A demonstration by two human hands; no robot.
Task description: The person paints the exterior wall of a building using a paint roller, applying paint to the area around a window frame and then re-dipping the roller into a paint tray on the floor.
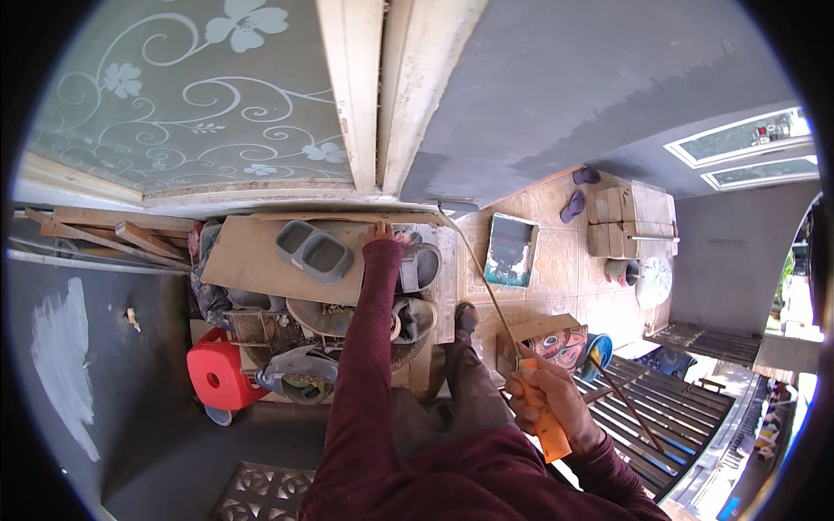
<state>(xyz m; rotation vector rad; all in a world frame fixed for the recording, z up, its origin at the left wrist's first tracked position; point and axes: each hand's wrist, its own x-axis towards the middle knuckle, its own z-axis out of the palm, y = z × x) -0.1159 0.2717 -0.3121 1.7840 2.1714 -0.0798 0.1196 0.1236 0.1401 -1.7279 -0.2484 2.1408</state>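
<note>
Head view. Grey-painted wall (pixel 521 95), far side, with a darker patch toward its foot; flower-patterned glass panel (pixel 195 95), far left, in a pale worn frame (pixel 347 87). Tiled floor (pixel 560 247), right of centre.

Item: paint roller (pixel 498 301), one, long thin rod. Long axis runs aslant, from near right to far left. Orange handle (pixel 551 436) at the near end, its butt pointing near and slightly right; grey roller head (pixel 458 207) at the far end, lying roughly left to right at the wall's foot. Contact with the wall: cannot be told.

Right hand (pixel 549 395): closed around the orange handle.

Left hand (pixel 379 233): on the far right edge of a cardboard sheet (pixel 239 252), fingers spread; whether it grips the edge cannot be told.

On the sheet: grey two-bowl dish (pixel 306 253), left of the left hand.

Right of the rod: shallow tray (pixel 506 280), green-rimmed, dark grey within, white patches. Far left of the near area: red plastic stool (pixel 228 382).
</note>
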